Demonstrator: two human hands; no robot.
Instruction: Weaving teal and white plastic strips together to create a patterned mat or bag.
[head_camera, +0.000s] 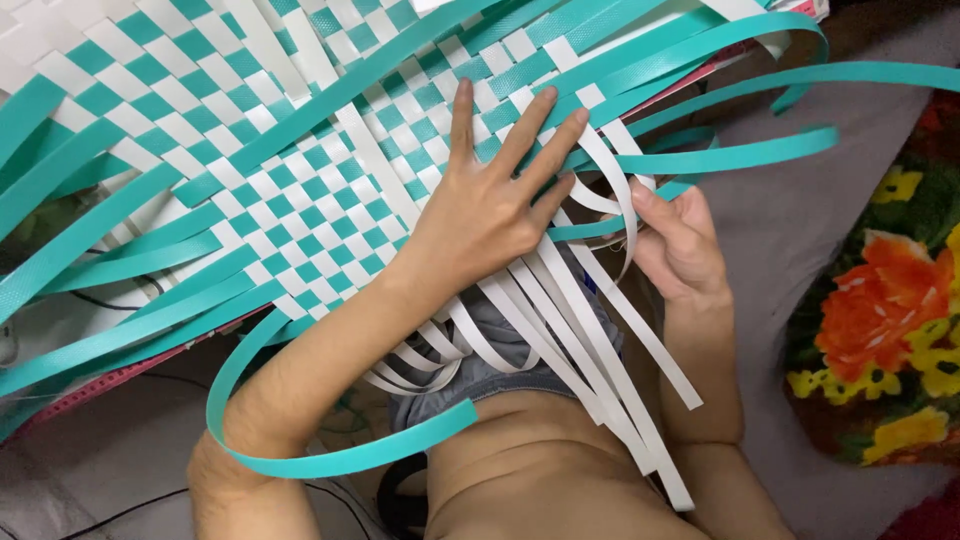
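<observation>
Nearest, loose white strips (600, 370) trailing over the lap; right hand (680, 245) with fingers pinched on a teal strip (720, 158) at the mat's edge; left hand (485, 205) pressed flat, fingers spread, on the checkered woven mat (300, 170); beyond, flowered cloth (885, 310).

I had only the head camera, worn high and looking steeply down, close over the woven mat (300, 170) lying across the lap, both hands in frame.
</observation>
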